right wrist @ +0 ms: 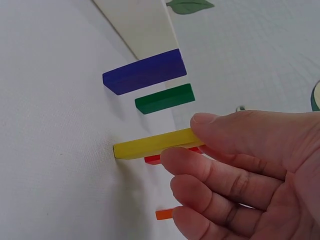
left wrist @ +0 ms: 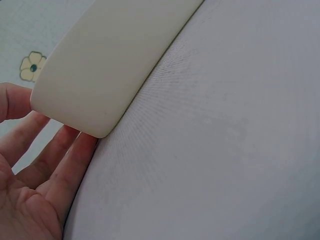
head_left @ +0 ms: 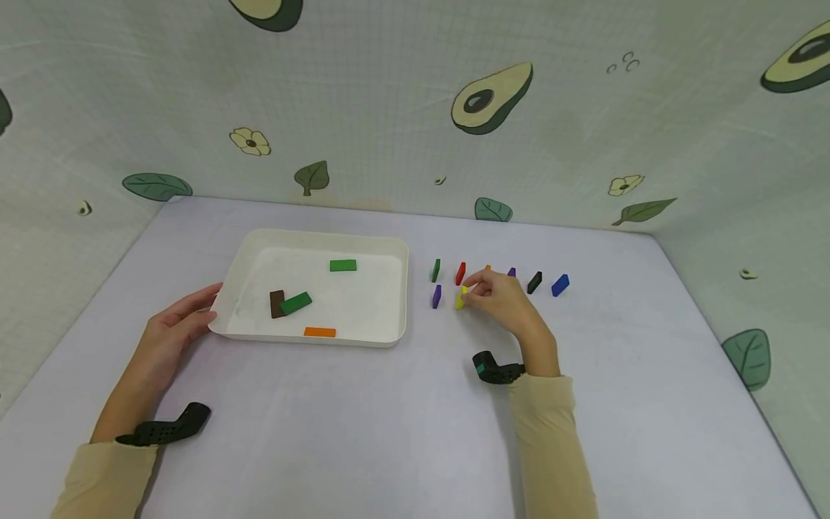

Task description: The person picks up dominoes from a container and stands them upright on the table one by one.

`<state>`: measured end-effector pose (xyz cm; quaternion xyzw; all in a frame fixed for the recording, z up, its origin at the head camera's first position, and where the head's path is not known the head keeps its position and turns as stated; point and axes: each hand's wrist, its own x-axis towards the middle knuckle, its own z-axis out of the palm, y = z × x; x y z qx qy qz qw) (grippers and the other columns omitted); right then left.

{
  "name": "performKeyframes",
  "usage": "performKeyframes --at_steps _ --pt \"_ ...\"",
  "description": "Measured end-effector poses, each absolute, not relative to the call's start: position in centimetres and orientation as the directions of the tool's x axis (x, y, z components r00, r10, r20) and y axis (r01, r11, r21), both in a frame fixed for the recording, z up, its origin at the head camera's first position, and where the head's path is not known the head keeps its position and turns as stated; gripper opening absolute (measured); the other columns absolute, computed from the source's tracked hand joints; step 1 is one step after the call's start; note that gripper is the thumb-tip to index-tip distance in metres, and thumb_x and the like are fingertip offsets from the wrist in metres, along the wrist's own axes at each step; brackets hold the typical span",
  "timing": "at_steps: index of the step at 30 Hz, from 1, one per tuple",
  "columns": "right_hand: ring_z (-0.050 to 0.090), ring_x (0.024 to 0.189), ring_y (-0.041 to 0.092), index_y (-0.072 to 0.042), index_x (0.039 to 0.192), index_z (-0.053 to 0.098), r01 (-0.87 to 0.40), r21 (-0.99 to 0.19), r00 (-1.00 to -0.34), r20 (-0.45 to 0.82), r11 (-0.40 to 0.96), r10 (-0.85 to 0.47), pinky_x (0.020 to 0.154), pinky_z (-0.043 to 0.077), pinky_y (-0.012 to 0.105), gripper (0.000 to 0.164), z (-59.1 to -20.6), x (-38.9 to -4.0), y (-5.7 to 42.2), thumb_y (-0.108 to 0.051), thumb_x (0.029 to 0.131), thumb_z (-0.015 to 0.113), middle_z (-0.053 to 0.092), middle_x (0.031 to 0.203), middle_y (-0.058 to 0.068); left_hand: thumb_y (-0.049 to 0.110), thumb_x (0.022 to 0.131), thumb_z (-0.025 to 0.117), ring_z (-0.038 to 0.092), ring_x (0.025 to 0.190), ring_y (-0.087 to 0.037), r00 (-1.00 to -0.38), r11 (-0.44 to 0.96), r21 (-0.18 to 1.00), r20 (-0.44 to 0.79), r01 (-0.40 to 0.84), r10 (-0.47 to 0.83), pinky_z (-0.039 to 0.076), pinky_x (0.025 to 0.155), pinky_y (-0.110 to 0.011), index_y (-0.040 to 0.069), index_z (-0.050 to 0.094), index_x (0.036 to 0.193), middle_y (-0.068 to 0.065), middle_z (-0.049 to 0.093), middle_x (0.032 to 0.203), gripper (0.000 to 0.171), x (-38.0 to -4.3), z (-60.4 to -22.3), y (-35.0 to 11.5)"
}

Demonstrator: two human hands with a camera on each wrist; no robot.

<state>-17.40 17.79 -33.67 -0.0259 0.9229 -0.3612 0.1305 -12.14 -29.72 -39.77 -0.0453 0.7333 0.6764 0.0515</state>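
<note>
My right hand (head_left: 498, 297) pinches a yellow domino block (right wrist: 155, 142) between thumb and fingertips. The block stands on end on the white table, its lower end at the surface. Close by stand a purple block (head_left: 436, 296), a green block (head_left: 436, 270) and a red block (head_left: 460, 273). An orange block (right wrist: 164, 214) is partly hidden by my right fingers. At the left end of a white tray (head_left: 311, 239), my left hand (head_left: 170, 335) touches the corner with fairly straight fingers. Inside the tray lie two green blocks, a brown block (head_left: 276, 304) and an orange one.
Beyond my right hand stand a partly hidden purple block (head_left: 511, 272), a black block (head_left: 534, 282) and a blue block (head_left: 560, 285). A cloth with printed avocados (head_left: 493, 99) and leaves hangs behind the table (head_left: 363, 418).
</note>
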Motion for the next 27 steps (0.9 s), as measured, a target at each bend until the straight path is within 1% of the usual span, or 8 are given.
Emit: performKeyframes --at_steps 10,17,27 --pt "0.056 0.081 0.018 -0.005 0.11 0.06 0.016 -0.676 -0.966 -0.2 0.736 -0.163 0.07 0.043 0.027 0.026 -33.83 -17.41 17.82 -0.016 0.087 0.062 0.065 0.087 0.007 0.026 0.093 0.058 0.047 0.108 0.014 -0.99 0.125 0.983 -0.14 -0.138 0.002 0.041 0.081 -0.001 0.017 0.045 0.139 0.015 0.044 0.14 0.049 -12.14 -39.84 -29.72" --pt "0.056 0.081 0.017 -0.005 0.11 0.061 0.01 -0.68 -0.966 -0.196 0.733 -0.168 0.071 0.044 0.027 0.026 -33.82 -17.38 17.82 -0.016 0.087 0.062 0.066 0.088 0.007 0.023 0.093 0.057 0.046 0.109 0.015 -0.991 0.097 0.987 -0.134 -0.131 0.025 0.041 0.08 0.0 0.017 0.045 0.139 0.016 0.043 0.141 0.048 -12.06 -39.82 -29.8" --pt "0.056 0.08 0.018 -0.005 0.111 0.06 0.012 -0.682 -0.966 -0.196 0.732 -0.167 0.071 0.044 0.027 0.026 -33.63 -17.32 17.74 -0.016 0.087 0.062 0.066 0.088 0.007 0.023 0.093 0.057 0.047 0.108 0.015 -0.99 0.097 0.986 -0.137 -0.134 0.026 0.041 0.08 -0.001 0.017 0.045 0.139 0.016 0.043 0.141 0.048 -12.1 -39.79 -29.79"
